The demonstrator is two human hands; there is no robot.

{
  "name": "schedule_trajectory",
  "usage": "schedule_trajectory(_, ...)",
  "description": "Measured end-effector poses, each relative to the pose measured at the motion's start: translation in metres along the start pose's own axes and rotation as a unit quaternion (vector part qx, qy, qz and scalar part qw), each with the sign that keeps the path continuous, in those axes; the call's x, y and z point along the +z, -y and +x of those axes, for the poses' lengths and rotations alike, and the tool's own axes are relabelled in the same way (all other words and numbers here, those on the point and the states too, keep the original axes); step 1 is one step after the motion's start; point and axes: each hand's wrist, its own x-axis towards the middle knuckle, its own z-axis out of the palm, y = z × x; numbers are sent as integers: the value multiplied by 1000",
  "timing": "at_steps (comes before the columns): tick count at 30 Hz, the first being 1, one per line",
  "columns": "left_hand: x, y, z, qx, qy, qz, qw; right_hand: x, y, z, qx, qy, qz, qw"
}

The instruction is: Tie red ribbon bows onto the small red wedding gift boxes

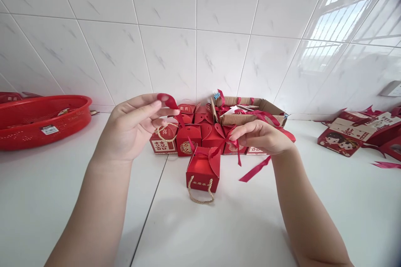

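A small red gift box [203, 172] with a twisted rope handle [200, 202] sits on the white table, nearest to me. Dark red ribbon [183, 123] runs up from the box top to both hands. My left hand [133, 123], raised to the upper left of the box, pinches one stretch of it between thumb and fingers. To the upper right, my right hand [257, 135] is closed on the other stretch, and loose ends dangle below its fingers. Behind this box, several similar red boxes [189, 142] stand in rows, partly hidden by the ribbon and my right hand.
An open cardboard box [278, 119] with ribbons and papers stands behind the rows. At the left is a red plastic basket [46, 133]. Printed gift boxes [336, 142] and loose ribbon [388, 165] lie at the right. A tiled wall [169, 50] closes off the back.
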Motion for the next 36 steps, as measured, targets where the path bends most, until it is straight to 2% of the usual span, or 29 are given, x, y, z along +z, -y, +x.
schedule_trajectory(3,2,2,-1,18,1,-13,1000,7,3,3,13,10,18,1000)
schedule_trajectory(6,4,6,1,27,-9,-13,1000,15,7,6,19,-43,44,998)
schedule_trajectory(9,7,9,2,34,-22,11,999,16,7,7,0,-76,120,990)
schedule_trajectory(11,8,10,3,38,-36,20,998,14,4,8,-14,-57,158,986)
schedule_trajectory(15,7,8,2,38,-50,20,998,11,-5,11,-1,-5,147,989)
schedule_trajectory(20,11,8,5,53,-61,19,997,17,-6,17,-38,-95,131,986)
schedule_trajectory(24,22,9,13,56,-50,16,997,22,4,18,-74,-185,93,976)
schedule_trajectory(27,31,7,19,46,-40,10,998,25,16,16,-75,-238,100,963)
schedule_trajectory(36,45,14,25,40,-10,-24,999,37,50,25,-100,-285,181,936)
